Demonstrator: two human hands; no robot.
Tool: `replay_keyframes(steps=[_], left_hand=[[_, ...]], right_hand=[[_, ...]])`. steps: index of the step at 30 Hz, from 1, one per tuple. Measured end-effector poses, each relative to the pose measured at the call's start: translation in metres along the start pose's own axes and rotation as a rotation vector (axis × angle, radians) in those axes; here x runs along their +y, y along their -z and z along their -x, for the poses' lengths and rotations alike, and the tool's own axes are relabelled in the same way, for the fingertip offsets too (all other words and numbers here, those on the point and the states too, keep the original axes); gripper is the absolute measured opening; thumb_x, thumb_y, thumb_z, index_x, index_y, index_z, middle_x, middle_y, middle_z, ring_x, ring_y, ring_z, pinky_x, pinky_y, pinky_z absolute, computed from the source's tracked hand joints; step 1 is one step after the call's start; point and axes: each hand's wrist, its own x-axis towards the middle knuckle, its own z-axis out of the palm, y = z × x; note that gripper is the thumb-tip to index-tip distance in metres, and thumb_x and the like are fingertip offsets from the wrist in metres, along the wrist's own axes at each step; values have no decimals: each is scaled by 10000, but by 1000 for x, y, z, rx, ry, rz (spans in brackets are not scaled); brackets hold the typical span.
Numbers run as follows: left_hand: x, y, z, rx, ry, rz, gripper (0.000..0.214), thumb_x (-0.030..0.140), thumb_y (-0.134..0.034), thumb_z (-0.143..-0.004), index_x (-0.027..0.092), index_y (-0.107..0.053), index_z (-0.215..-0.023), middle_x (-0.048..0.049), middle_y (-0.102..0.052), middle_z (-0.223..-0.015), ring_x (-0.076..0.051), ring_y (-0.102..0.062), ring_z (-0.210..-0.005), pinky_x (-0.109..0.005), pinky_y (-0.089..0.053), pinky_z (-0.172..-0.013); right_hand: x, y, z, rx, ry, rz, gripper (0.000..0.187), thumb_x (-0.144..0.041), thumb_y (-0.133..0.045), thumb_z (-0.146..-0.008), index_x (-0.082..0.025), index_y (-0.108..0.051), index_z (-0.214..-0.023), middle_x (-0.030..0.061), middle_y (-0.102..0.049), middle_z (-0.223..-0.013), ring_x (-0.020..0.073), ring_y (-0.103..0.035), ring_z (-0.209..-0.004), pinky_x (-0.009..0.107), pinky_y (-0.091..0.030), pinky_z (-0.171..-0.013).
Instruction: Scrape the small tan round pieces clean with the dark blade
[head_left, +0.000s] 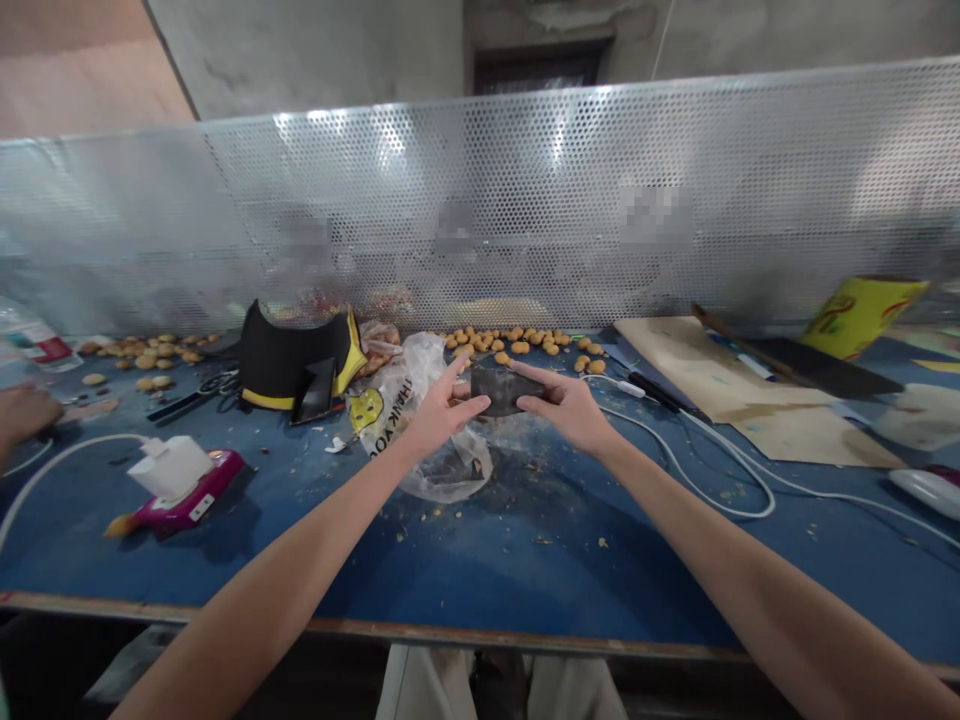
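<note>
Both my arms reach forward over the blue table (525, 540). A small dark flat piece (501, 388) is held between my left hand (442, 410) and my right hand (570, 405), above the table's middle. My left thumb and forefinger pinch its left edge; my right fingers grip its right edge. Under my left hand lies a clear plastic bag (420, 420) with a yellow print. Several small orange-brown round pieces (525, 342) lie scattered just behind the dark piece.
A black and yellow object (296, 365) and scissors (199, 392) lie at left, near more round pieces (146, 352). A pink device with a white charger (180, 480) sits front left. White cables (720, 480), cardboard (720, 385) and a yellow container (862, 315) are right. Another person's hand (22, 415) rests far left. A perforated metal screen (525, 200) closes the back.
</note>
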Motion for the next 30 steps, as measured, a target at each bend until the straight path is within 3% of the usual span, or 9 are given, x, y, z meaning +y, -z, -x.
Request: replay_keyframes(steps=[2,7,11,13,17,21,24,28,30], left_hand=[[-4,0,-1,-33,3,12,609,395,-668,-822,203,-461,-1362,23,-534,-709,-31,-326,-447,-190,-309,-432],[-16,-3,-4,-68,-26,33,290,394,-687,-805,141,-617,-930,62,-421,-559,-43,-351,-414,-202,-283,-405],[-21,-5,-5,-39,-19,51,257,376,-685,-807,141,-630,-898,66,-419,-539,-44,-341,-401,-200,-264,-389],[-22,-7,-6,-43,-15,35,267,366,-683,-807,139,-647,-941,64,-432,-542,-46,-342,-400,-200,-263,-386],[-22,-9,-6,-29,-17,-56,307,363,-674,-808,134,-678,-1013,11,-594,-641,-68,-428,-448,-217,-347,-444],[-22,-11,-6,49,-79,-238,293,410,-694,-791,127,-716,-865,-59,-697,-747,-153,-606,-663,-269,-464,-619],[-17,-10,-4,157,-108,-378,340,477,-698,-785,140,-700,-739,-58,-697,-712,-168,-627,-668,-277,-468,-627],[-7,-7,-1,272,-157,-484,339,495,-696,-792,185,-718,-926,-43,-710,-817,-167,-639,-722,-282,-483,-678],[-4,-6,0,262,-202,-519,336,477,-679,-817,219,-718,-1028,-42,-716,-911,-178,-645,-806,-296,-489,-746]], right_hand=[[-1,-1,0,-20,22,34,502,-353,-668,-845,-296,-582,-1336,19,-596,-1358,274,-580,-1211,476,-459,-1055],[2,-6,2,-75,96,124,451,-442,-469,-967,-319,-503,-1399,29,-521,-1434,237,-457,-1337,479,-325,-1148],[8,-9,3,-91,118,248,494,-541,-417,-962,-304,-520,-1383,48,-367,-1538,251,-277,-1444,482,-215,-1186],[7,-10,3,-141,103,267,497,-545,-449,-946,-268,-559,-1344,72,-460,-1470,276,-368,-1390,482,-290,-1150],[1,-18,4,-201,52,190,420,-446,-490,-947,-199,-608,-1266,67,-690,-1119,255,-620,-1055,420,-485,-947],[2,-26,4,-121,28,145,320,-375,-512,-936,-197,-659,-1158,51,-704,-1054,240,-630,-999,402,-481,-925],[8,-28,3,-46,-30,101,286,-380,-507,-931,-197,-677,-1070,45,-708,-1000,233,-639,-962,404,-491,-918],[12,-28,3,-118,-98,-65,256,-379,-507,-923,-201,-631,-1061,50,-702,-1002,213,-675,-901,392,-541,-872],[11,-27,4,-162,-103,-35,204,-356,-520,-917,-211,-611,-1029,45,-704,-955,207,-693,-852,375,-563,-812]])
